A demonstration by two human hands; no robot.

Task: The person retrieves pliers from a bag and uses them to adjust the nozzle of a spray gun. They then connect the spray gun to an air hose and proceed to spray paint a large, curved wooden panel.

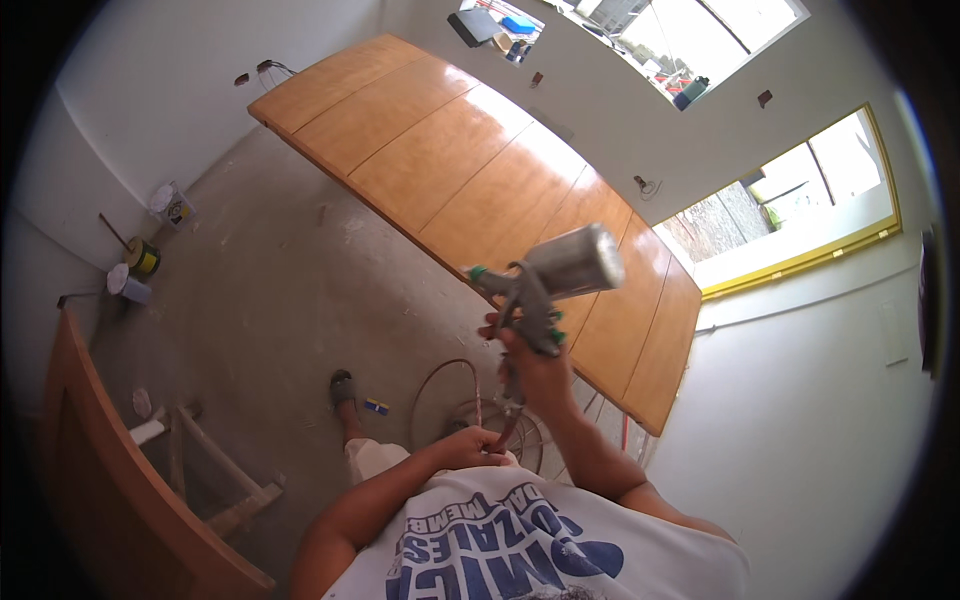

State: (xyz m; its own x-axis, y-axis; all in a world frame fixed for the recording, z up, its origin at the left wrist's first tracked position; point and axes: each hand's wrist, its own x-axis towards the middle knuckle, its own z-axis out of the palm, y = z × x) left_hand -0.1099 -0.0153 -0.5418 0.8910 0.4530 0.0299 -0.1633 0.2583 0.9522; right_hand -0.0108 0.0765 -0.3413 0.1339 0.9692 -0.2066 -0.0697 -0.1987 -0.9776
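Note:
A spray gun (528,297) with a silver cup is raised in my right hand (537,368), whose fingers wrap round its handle. Its green-ringed nozzle points left, over the near edge of a large glossy wooden door panel (440,150). Lower down, my left hand (470,448) is closed round the reddish air hose (503,435) just below the gun. More of the hose lies in loops on the floor beneath. The panel's orange-brown face is divided by several thin grooves and shines near the windows.
Another wooden panel (110,470) stands at the lower left beside a wooden trestle (225,490). Paint cans and a white bucket (172,205) line the left wall. A small blue and yellow object (376,406) lies on the floor near my foot. A yellow-taped window frame (800,262) is at the right.

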